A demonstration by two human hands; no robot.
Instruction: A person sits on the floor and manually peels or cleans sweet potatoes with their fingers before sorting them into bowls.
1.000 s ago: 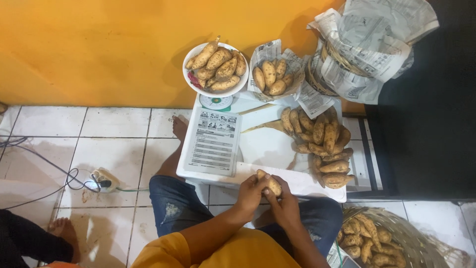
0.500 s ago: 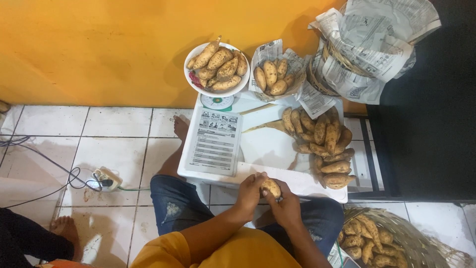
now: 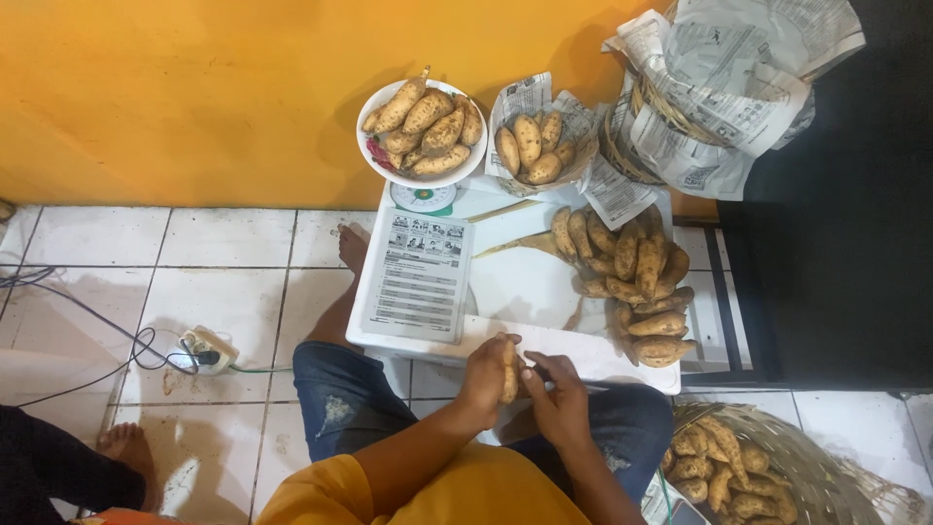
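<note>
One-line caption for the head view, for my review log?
Seated person's left hand holds a sweet potato, right hand working on it, at a white table piled with more.

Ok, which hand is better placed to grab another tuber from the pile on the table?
Likely the right hand: it sits on the side of the pile, while the left hand is wrapped around a tuber.

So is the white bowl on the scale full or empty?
Full. The white bowl is heaped with sweet potatoes rising above its rim; it sits on top of the scale.
</note>
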